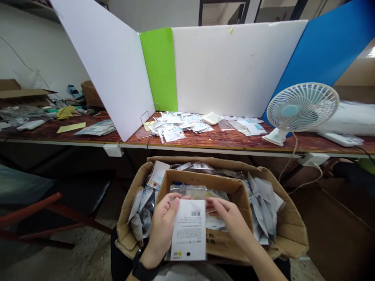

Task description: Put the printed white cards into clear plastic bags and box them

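Wooden bench (pixel 187 140) ahead, cardboard carton (pixel 288 230) below: how's my hold?

Left hand (pixel 161 230) wraps one edge of the white-card packet (pixel 188 230), right hand (pixel 230 220) pinches the other, narrow and steady. Good: barcode faces me, above the inner carton (pixel 202 183).

The fine print on the packet card (pixel 188 234) is too small to read (the barcode digits too), and the left hand (pixel 162 230) hides that card's left edge. The right forearm (pixel 259 251) runs off the picture's bottom edge; the packets on the far table (pixel 172 127) are too small to make out.
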